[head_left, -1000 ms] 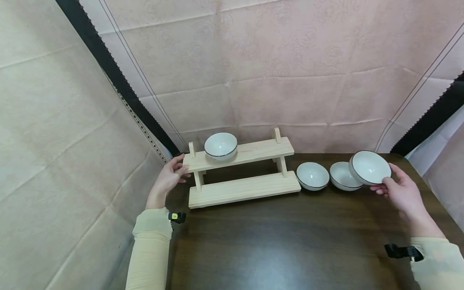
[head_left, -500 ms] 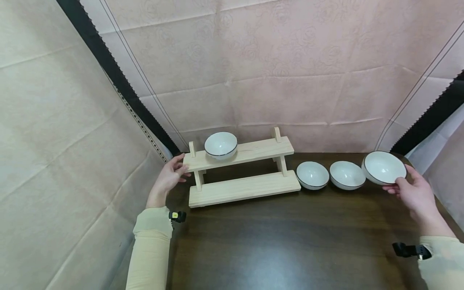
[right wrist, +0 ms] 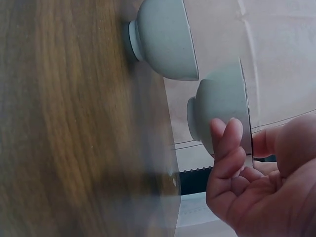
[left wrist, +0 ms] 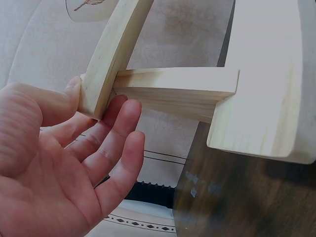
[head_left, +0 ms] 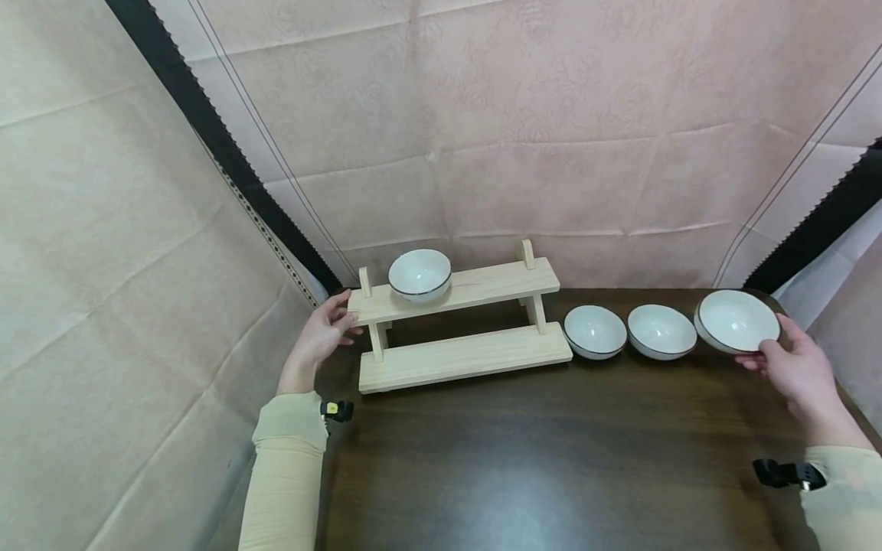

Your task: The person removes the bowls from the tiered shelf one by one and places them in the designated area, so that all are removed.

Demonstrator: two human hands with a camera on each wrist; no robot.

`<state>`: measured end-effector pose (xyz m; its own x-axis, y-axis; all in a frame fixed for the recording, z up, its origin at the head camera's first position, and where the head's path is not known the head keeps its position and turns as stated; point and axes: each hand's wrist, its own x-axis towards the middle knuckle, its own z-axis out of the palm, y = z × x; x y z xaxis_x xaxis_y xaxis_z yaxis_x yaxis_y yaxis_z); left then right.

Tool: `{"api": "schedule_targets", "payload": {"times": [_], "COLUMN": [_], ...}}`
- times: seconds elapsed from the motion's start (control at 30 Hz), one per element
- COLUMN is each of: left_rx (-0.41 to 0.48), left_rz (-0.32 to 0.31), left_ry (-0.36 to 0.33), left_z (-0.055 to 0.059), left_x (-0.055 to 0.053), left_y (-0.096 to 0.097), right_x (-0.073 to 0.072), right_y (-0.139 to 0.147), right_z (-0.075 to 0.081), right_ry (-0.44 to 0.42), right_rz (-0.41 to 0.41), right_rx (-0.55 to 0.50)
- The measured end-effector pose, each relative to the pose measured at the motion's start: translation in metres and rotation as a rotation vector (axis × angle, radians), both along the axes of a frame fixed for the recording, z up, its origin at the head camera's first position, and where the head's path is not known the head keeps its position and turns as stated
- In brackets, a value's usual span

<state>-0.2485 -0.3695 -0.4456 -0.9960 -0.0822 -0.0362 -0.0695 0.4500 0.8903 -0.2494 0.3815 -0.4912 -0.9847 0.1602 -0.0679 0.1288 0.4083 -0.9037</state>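
My left hand (head_left: pixel 320 337) pinches the left end of the upper board of a two-tier wooden display rack (head_left: pixel 465 366), thumb on one face and fingers under it; the left wrist view shows this grip on the board (left wrist: pixel 106 64). A white bowl (head_left: pixel 420 274) with a dark rim sits upright on the left part of that upper tier. At the far right, my right hand (head_left: pixel 799 367) holds another white bowl (head_left: pixel 737 320) by its near right rim. In the right wrist view this held bowl (right wrist: pixel 224 106) is raised off the table, fingers against its outside.
Two more white bowls, a left one (head_left: pixel 596 333) and a right one (head_left: pixel 662 332), stand in a row on the dark wooden table (head_left: pixel 524 459), between the rack and the held bowl. Light cloth walls (head_left: pixel 551 153) rise behind and at the sides.
My right hand has carried its bowl to the right, from partly over the neighbouring bowl to beside it, slowing lately. My left hand and the rack have stayed in place.
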Motion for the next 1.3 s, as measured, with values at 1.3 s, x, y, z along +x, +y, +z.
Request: {"api": "schedule_targets", "payload": {"times": [1.3], "left_rx": [0.004], "left_rz": [0.013], "left_ry": [0.01], "left_z": [-0.002], "left_x": [-0.001], "left_y": [0.001], "right_x": [0.002], "right_y": [0.02], "right_z": [-0.026], "right_ry": [-0.152], "right_rz": [0.034], "right_rx": [-0.247]}}
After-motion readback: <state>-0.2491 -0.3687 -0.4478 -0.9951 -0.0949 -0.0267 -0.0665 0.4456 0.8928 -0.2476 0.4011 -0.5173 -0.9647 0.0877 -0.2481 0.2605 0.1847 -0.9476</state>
